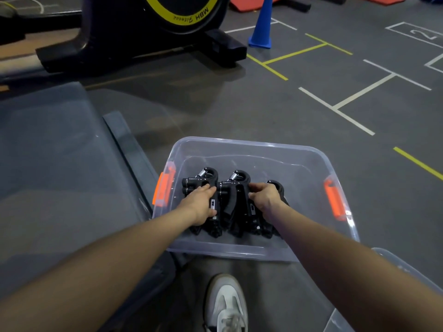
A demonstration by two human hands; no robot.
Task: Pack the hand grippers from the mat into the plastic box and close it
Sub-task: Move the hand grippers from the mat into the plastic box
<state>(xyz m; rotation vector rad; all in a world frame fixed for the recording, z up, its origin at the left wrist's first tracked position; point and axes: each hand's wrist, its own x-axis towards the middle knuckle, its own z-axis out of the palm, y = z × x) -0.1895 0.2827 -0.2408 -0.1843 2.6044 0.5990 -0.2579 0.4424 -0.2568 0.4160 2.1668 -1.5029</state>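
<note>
A clear plastic box [239,143] with orange side latches [334,198] stands open on the floor. Inside it lie several black hand grippers [233,192] side by side, their spring ends pointing away from me. My left hand [201,203] rests on the leftmost gripper, fingers curled over its handle. My right hand [266,196] holds the rightmost gripper [278,186], covering most of it. The clear lid [395,267] lies at the lower right, partly behind my right forearm.
A dark grey mat [60,164] lies to the left of the box, its edge touching it. A black and yellow exercise bike [143,32] stands beyond. A blue cone [262,25] stands at the back. My white shoe [226,305] is just before the box.
</note>
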